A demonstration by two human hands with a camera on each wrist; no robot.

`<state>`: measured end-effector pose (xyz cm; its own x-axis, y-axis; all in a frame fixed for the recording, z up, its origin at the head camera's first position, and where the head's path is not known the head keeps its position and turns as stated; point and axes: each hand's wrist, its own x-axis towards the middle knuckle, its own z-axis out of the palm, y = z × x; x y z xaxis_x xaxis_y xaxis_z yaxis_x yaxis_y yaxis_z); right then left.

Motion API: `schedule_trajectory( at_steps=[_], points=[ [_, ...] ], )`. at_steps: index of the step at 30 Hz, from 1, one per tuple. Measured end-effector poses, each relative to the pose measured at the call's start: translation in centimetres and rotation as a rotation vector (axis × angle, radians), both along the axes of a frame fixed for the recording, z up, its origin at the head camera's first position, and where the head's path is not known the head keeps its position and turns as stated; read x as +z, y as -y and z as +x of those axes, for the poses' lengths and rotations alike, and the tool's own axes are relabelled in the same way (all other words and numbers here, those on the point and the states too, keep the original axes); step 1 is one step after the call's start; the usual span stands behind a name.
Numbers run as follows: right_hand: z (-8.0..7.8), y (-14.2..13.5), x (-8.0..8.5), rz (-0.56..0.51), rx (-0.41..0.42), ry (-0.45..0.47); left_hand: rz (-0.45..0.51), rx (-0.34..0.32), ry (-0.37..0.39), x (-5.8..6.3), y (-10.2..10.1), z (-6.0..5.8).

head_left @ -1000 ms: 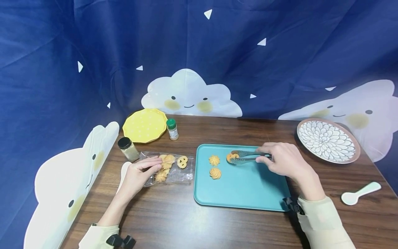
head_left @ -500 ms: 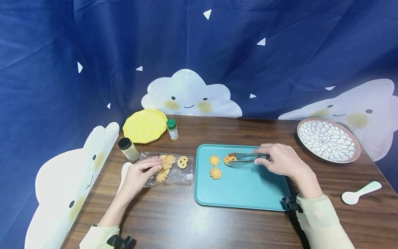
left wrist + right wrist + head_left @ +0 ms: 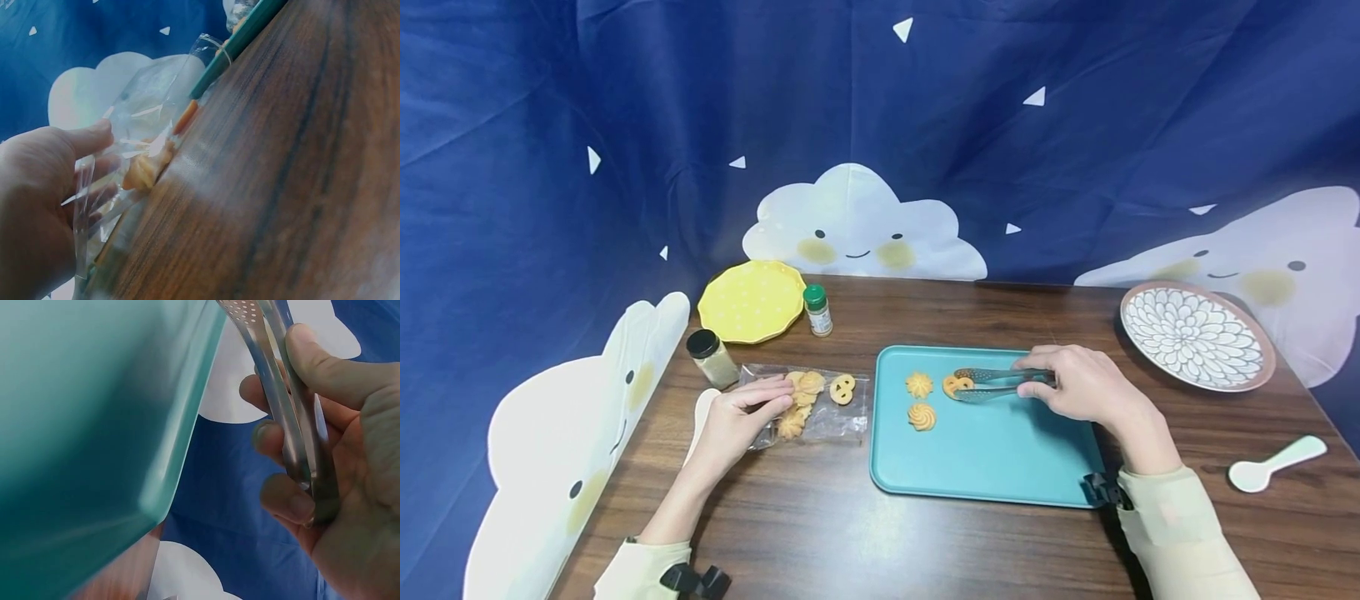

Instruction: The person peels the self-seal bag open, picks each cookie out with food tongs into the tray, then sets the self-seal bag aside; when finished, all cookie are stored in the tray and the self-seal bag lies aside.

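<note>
The right hand (image 3: 1078, 383), nearer, grips the tongs (image 3: 1000, 375), which point left to the pretzel (image 3: 956, 387) on the tray (image 3: 985, 467), a tip either side. The left hand (image 3: 733, 417) pinches the bag (image 3: 835, 429).

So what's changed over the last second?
The right hand and its tongs moved slightly left and toward the near edge of the tray; the pretzel-shaped cookie at the tongs' tips came with them, closer to the star-shaped cookie. Neither hand's grip visibly changed. The left hand stays at the clear bag.
</note>
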<state>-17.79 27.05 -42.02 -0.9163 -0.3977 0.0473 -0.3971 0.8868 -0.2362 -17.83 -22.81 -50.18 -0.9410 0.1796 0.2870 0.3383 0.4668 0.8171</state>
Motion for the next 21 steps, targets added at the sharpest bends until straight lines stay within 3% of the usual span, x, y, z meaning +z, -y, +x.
schedule_trajectory(
  at_steps=[7, 13, 17, 21],
  points=[
    [0.0, -0.1, 0.5, 0.018, -0.02, 0.008, 0.005, 0.0, 0.023, 0.0, -0.1, 0.0],
    [0.2, 0.3, 0.5, -0.007, -0.006, -0.074, 0.019, -0.004, 0.033, 0.0, -0.2, -0.1],
    [0.5, 2.9, 0.4, -0.042, 0.09, -0.162, 0.026, -0.008, 0.028, -0.1, -0.2, -0.2],
    [1.0, 7.9, 0.3, -0.068, 0.168, -0.177, 0.023, -0.007, 0.023, -0.1, 0.1, -0.2]
  ],
)
